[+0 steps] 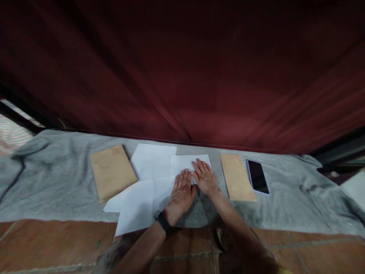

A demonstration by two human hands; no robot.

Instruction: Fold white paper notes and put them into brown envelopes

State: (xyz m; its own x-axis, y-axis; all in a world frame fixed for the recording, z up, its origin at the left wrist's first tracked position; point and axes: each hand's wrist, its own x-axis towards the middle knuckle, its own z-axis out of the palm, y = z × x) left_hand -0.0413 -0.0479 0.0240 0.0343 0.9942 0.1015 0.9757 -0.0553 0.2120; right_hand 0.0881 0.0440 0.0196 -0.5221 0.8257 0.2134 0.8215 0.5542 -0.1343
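Observation:
Both my hands lie flat, fingers together and stretched out, on a folded white sheet of paper (185, 163) spread on a grey cloth (57, 190). My left hand (182, 190) presses the sheet's near left part; a black band sits on that wrist. My right hand (204, 177) rests beside it on the sheet's right part, thumbs nearly touching. Neither hand grips anything. More white sheets (142, 190) lie overlapped just left of the hands.
A stack of brown envelopes (112, 171) lies at the left. A single brown envelope (236, 177) and a dark phone (257, 176) lie at the right. A dark red curtain (182, 76) hangs behind. Terracotta floor tiles (57, 243) run along the near edge.

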